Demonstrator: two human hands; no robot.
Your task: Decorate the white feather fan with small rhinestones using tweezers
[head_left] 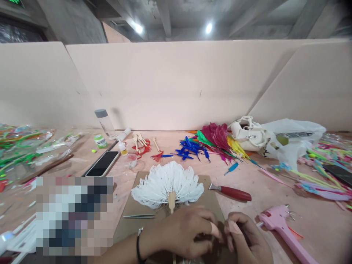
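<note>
My left hand (pixel 192 229) reaches across the front of the brown board (pixel 128 216), its fingers curled in toward my right hand (pixel 246 236). The right hand's thumb and fingers are pinched together, close to the left fingertips. Whatever sits between the fingers of either hand is too small or hidden to name. Just beyond the left hand, a white feather fan (pixel 168 179) lies spread on the board. Its pale wooden handle (pixel 171 201) runs down behind that hand. Metal tweezers (pixel 139 216) rest on the board, left of the handle.
At right lie a red-handled scraper (pixel 235 192) and a pink glue gun (pixel 279 220). Blue feathers (pixel 188 148), dark pink feathers (pixel 214 135) and a white bag (pixel 247 134) stand at the back. A phone (pixel 103 164), glue bottle (pixel 123 148) and clear bottle (pixel 105 123) are at left.
</note>
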